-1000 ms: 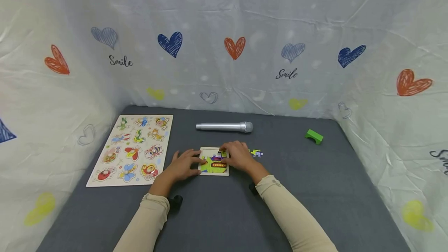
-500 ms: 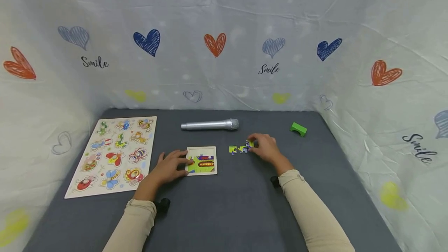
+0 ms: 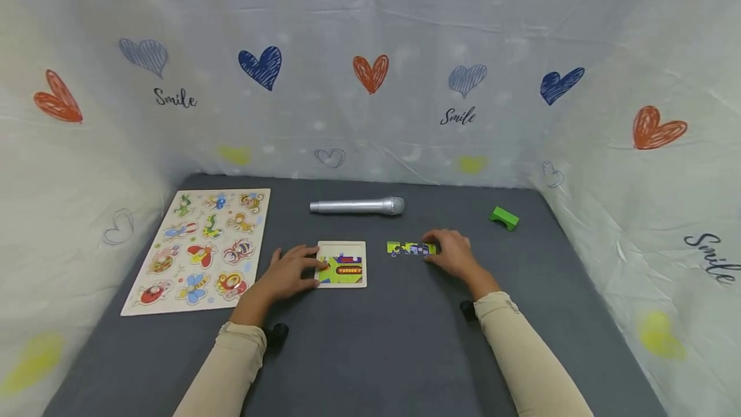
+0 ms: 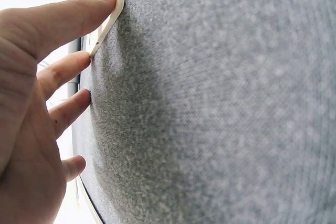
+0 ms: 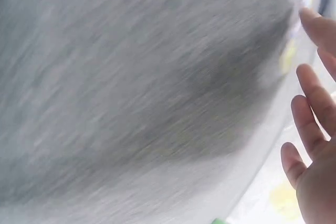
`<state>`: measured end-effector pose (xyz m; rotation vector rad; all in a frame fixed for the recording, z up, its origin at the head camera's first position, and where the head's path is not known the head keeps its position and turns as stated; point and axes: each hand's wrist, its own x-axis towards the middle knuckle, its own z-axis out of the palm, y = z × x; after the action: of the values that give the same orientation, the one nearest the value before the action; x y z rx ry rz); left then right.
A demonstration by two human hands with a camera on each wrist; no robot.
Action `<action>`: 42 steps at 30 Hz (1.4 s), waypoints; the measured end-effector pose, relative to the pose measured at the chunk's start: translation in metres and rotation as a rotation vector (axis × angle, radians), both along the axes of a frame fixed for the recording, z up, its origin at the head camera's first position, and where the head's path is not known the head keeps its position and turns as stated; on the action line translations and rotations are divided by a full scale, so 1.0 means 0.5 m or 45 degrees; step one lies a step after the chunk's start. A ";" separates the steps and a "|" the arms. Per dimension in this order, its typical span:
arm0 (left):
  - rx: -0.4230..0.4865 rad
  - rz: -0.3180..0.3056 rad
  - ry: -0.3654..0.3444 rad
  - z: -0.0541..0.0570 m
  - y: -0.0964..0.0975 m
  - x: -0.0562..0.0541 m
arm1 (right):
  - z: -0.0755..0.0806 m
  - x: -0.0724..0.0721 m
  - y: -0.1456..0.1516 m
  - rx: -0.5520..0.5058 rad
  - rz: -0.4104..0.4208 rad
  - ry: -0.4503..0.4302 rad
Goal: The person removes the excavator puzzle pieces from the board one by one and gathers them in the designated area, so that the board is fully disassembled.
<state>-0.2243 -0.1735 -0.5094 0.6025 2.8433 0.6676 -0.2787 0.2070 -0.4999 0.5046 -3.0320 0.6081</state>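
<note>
In the head view my left hand [image 3: 291, 272] rests its fingers at the left edge of a small framed jigsaw puzzle [image 3: 341, 280]. The puzzle shows a purple and red vehicle on green, with a bare pale band along its top. In the left wrist view the thumb [image 4: 102, 4] lies on the frame's pale rim, the other fingers spread. To the right, several jigsaw pieces [image 3: 410, 248] lie in a row on the table. My right hand [image 3: 454, 255] is at the row's right end, thumb and fingers apart around it; its fingers look loose in the right wrist view.
A large board of insect pictures [image 3: 199, 246] lies at the left. Behind the puzzle is a silver microphone [image 3: 356, 206], and a green arch block [image 3: 504, 218] lies at the back right. A heart-printed cloth [image 3: 405, 31] surrounds the dark grey table [image 3: 370, 352].
The right hand has moved from the puzzle's top to the right, taking a piece out. Half a second ago it pinched a raised piece; now that piece lies in the row. The left hand stays.
</note>
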 end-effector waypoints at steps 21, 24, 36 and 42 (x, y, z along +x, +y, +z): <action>-0.003 -0.018 -0.017 -0.018 0.018 0.004 | -0.022 0.028 -0.324 -0.002 0.457 -0.099; -0.020 -0.005 -0.011 -0.013 0.015 0.005 | -0.020 0.025 -0.332 -0.023 0.460 -0.088; -0.048 -0.003 0.003 -0.009 0.006 -0.003 | -0.010 0.020 -0.356 -0.099 0.370 -0.051; -0.043 0.010 -0.024 -0.004 0.007 -0.001 | -0.015 0.022 -0.358 -0.274 0.311 -0.127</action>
<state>-0.2248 -0.1700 -0.5115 0.5775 2.8347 0.6214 -0.2680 0.0277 -0.5076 0.8644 -2.9655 0.9842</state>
